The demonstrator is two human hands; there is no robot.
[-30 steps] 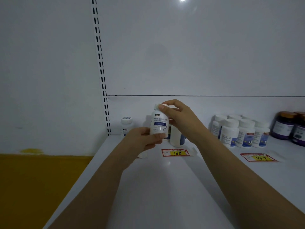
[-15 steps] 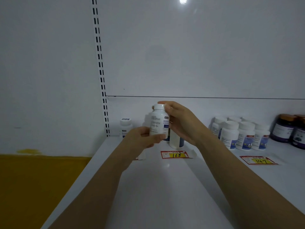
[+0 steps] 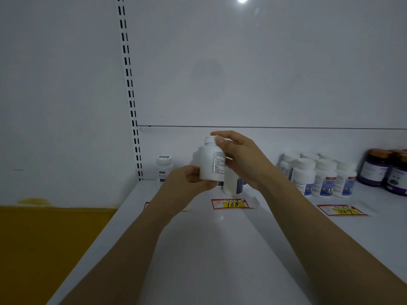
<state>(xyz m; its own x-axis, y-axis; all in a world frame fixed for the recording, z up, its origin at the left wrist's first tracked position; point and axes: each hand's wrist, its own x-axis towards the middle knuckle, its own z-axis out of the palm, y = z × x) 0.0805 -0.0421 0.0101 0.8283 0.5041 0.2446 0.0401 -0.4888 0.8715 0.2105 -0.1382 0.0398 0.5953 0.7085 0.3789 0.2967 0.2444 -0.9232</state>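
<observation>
I hold a white pill bottle point(image 3: 211, 161) upright above the white shelf point(image 3: 220, 249), its small-print side label facing me. My left hand point(image 3: 187, 180) grips the bottle's base from below and the left. My right hand point(image 3: 240, 157) holds its cap and upper side, thumb on the cap edge. Behind the held bottle another white bottle with a blue label point(image 3: 232, 183) stands on the shelf, partly hidden.
A single white bottle point(image 3: 164, 169) stands at the shelf's back left. Several white bottles point(image 3: 319, 175) and dark purple jars point(image 3: 385, 169) line the back right. Price tags marked 168 point(image 3: 231, 203) and 147 point(image 3: 342, 210) lie on the shelf. A yellow floor lies to the left.
The bottle has been turned in my hands: its front label faced me earlier, now the fine-print side shows. Both hands stay in about the same place.
</observation>
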